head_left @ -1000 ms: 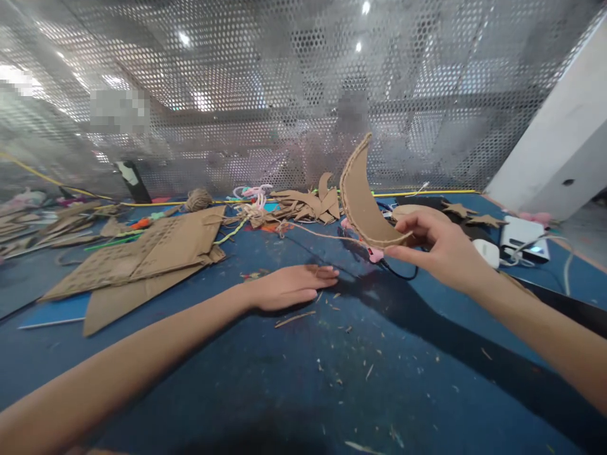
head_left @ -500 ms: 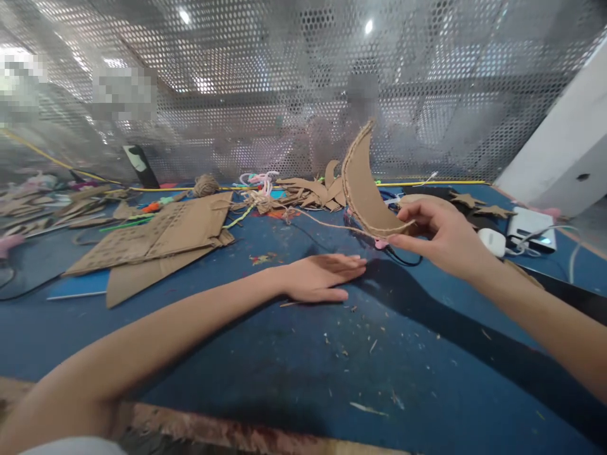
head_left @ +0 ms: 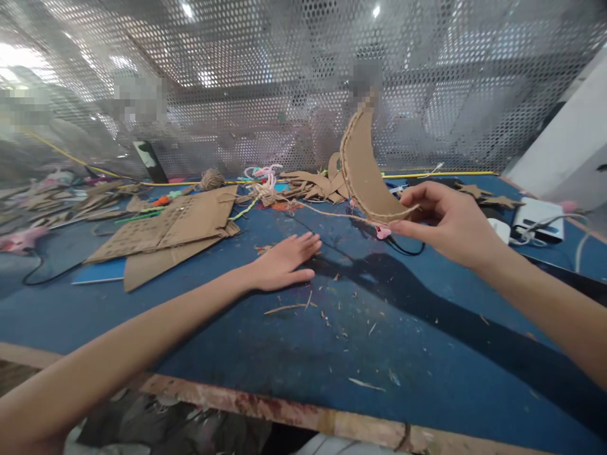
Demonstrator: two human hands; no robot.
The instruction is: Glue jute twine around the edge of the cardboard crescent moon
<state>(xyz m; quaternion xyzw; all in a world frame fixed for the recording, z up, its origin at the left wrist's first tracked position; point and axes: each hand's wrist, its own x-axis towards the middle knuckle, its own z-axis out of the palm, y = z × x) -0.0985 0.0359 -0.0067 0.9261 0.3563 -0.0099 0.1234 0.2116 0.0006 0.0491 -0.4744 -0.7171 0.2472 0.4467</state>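
A crescent moon cut from cardboard (head_left: 364, 165) is held up over the table by its lower tip, pinched between the thumb and fingers of my right hand (head_left: 443, 218). Twine runs along its outer edge, and a loose strand of twine (head_left: 327, 213) leads left from it toward a tangle of twine (head_left: 270, 194). My left hand (head_left: 284, 260) is palm down on or just over the blue table, fingers outstretched, holding nothing. Small cardboard scraps (head_left: 289, 308) lie close to it.
Stacked cardboard sheets (head_left: 184, 221) lie to the left, with a twine ball (head_left: 212, 179) behind. Cardboard cutouts (head_left: 317, 183) are piled at the back. A pink glue gun (head_left: 23, 240) is far left; a white power bank (head_left: 540, 218) with cables sits right. Perforated metal (head_left: 284, 95) rises behind.
My left hand has moved left across the table, away from beneath the crescent. The right hand keeps its grip on the crescent. The view has shifted slightly.
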